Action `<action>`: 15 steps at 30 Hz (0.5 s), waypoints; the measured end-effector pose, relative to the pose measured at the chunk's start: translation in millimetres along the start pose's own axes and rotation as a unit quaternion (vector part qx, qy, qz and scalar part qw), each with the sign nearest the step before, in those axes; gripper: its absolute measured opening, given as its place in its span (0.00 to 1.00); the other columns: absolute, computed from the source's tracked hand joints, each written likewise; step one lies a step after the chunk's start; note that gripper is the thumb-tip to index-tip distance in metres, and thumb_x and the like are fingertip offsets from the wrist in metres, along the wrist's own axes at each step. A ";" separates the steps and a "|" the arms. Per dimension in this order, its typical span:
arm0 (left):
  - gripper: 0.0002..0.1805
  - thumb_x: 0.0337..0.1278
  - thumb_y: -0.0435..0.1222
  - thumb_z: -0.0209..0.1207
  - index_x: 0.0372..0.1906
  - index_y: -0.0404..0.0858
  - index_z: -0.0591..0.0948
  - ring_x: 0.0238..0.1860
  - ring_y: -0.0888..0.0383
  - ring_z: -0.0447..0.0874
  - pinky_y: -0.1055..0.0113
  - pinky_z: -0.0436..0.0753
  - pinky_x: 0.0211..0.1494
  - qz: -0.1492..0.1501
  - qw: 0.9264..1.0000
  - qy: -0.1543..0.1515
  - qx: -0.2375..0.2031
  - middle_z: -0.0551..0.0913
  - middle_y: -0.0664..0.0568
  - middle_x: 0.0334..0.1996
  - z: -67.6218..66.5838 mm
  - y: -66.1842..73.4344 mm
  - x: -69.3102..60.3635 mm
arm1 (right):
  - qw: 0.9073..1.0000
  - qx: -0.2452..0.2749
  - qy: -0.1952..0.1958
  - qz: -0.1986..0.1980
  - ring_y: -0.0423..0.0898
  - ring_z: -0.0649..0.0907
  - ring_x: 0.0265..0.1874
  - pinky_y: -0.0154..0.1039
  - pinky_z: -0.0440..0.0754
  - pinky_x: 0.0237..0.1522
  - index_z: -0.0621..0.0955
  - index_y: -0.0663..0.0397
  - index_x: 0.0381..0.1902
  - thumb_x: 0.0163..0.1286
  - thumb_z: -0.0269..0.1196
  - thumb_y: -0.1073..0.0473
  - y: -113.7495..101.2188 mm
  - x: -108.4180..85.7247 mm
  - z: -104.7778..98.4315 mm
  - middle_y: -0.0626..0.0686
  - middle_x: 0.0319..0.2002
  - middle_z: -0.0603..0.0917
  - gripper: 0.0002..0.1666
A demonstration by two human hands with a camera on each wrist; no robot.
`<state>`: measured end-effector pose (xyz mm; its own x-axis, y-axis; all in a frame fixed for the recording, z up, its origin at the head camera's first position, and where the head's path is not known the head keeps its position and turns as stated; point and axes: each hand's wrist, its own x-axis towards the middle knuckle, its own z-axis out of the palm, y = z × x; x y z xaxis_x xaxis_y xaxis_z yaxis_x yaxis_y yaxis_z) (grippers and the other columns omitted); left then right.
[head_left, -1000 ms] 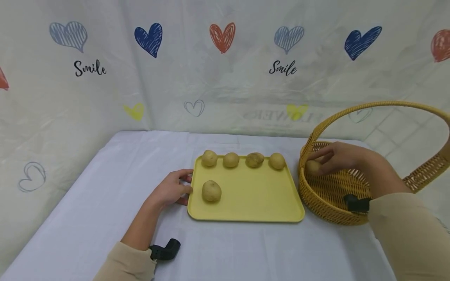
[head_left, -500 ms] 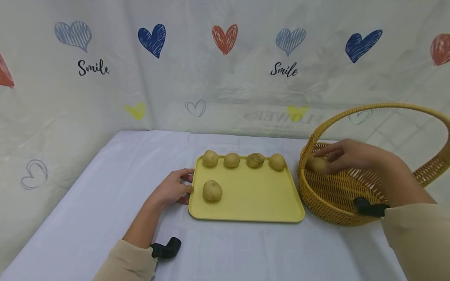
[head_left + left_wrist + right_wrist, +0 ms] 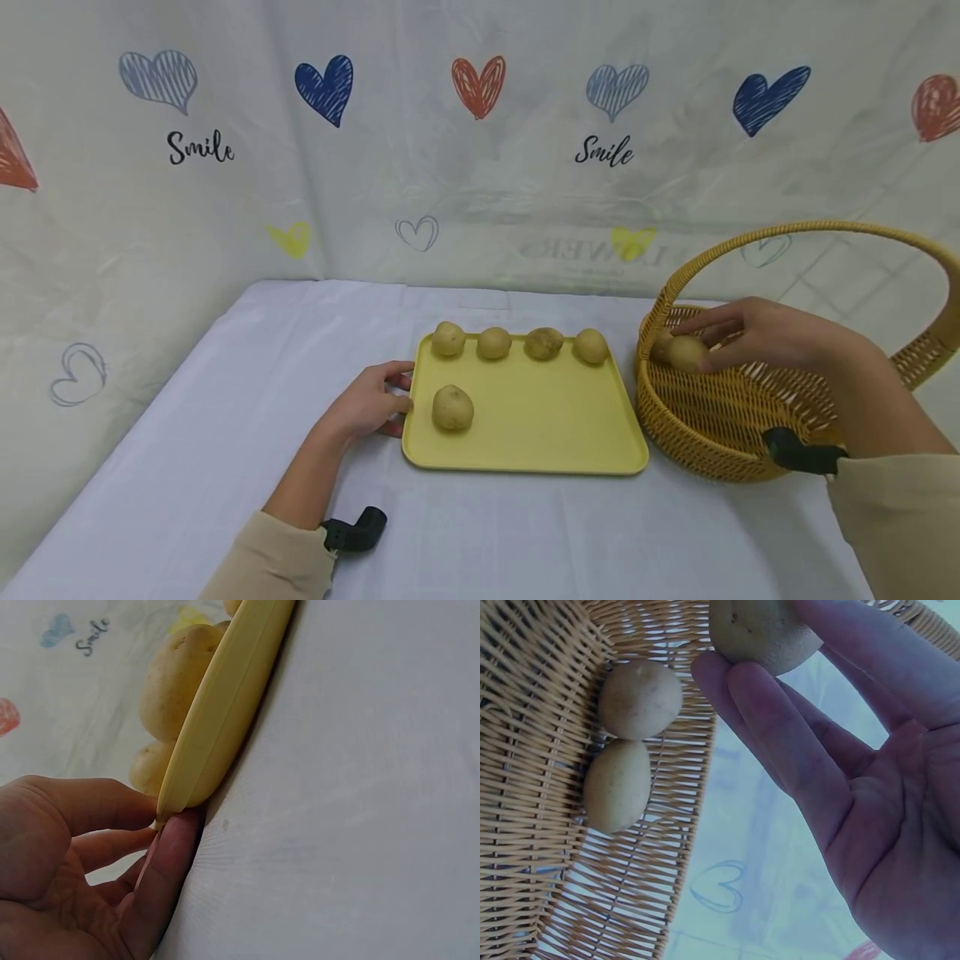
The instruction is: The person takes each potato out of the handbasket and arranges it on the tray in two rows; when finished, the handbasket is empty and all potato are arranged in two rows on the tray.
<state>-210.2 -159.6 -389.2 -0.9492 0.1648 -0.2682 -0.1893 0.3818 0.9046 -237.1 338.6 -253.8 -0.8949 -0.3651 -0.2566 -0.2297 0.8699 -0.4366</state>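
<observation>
My right hand (image 3: 776, 333) pinches a potato (image 3: 686, 354) between thumb and fingertips, just inside the wicker basket (image 3: 697, 442). In the right wrist view, this potato (image 3: 761, 634) is cut off by the top edge. Two more potatoes lie touching each other in the basket: a rounder one (image 3: 640, 700) and an oval one (image 3: 618, 786). My left hand (image 3: 367, 402) grips the left rim of the yellow tray (image 3: 540, 425), with the thumb at the rim and a finger under it. One potato (image 3: 452, 407) sits near that hand, and several stand in a row along the tray's far edge.
The basket's tall arched handle (image 3: 817, 226) rises over my right forearm. A white cloth (image 3: 510, 533) covers the table. Behind it hangs a pale sheet (image 3: 525, 183) printed with hearts and words. Each wrist wears a black camera mount (image 3: 356, 531).
My right hand has drawn slightly to the right with the potato, away from the basket's left wall. More of a potato behind it now shows. The left hand and tray stay put.
</observation>
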 end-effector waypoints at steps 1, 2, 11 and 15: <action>0.39 0.59 0.24 0.58 0.78 0.37 0.66 0.39 0.53 0.81 0.60 0.91 0.35 0.002 1.000 -0.001 0.000 0.71 0.41 0.60 -0.2 -0.4 0.2 | 1.000 0.000 0.001 0.000 0.66 0.78 0.64 0.58 0.85 0.54 0.77 0.47 0.71 0.68 0.71 0.45 -0.5 -0.8 0.0 0.63 0.65 0.80 0.36; 0.39 0.59 0.24 0.58 0.78 0.38 0.66 0.39 0.53 0.81 0.60 0.91 0.35 0.001 1.000 0.000 -0.002 0.72 0.41 0.60 -0.2 -0.6 0.4 | 1.000 0.001 0.001 -0.001 0.65 0.78 0.64 0.57 0.85 0.54 0.78 0.46 0.71 0.67 0.71 0.45 -1.3 -1.8 -0.1 0.62 0.65 0.80 0.36; 0.39 0.59 0.24 0.58 0.78 0.38 0.66 0.40 0.53 0.81 0.60 0.91 0.35 0.003 1.000 0.002 -0.003 0.72 0.41 0.60 -0.7 -2.1 2.1 | 1.000 0.020 -0.009 -0.011 0.64 0.79 0.64 0.50 0.85 0.53 0.77 0.46 0.72 0.68 0.71 0.47 -7.2 -6.0 0.4 0.63 0.67 0.79 0.36; 0.39 0.58 0.24 0.58 0.78 0.38 0.66 0.40 0.53 0.81 0.60 0.91 0.35 0.004 1.000 0.001 -0.002 0.72 0.41 0.59 -0.7 -1.7 1.6 | 0.999 0.024 -0.009 -0.020 0.62 0.79 0.64 0.44 0.86 0.51 0.77 0.48 0.71 0.68 0.71 0.49 -10.2 -5.6 1.0 0.61 0.67 0.79 0.36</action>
<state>-211.5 -160.6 -390.9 -0.9512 0.1664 -0.2599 -0.1823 0.3764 0.9083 -229.3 331.4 -248.8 -0.8778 -0.4062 -0.2538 -0.2463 0.8372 -0.4883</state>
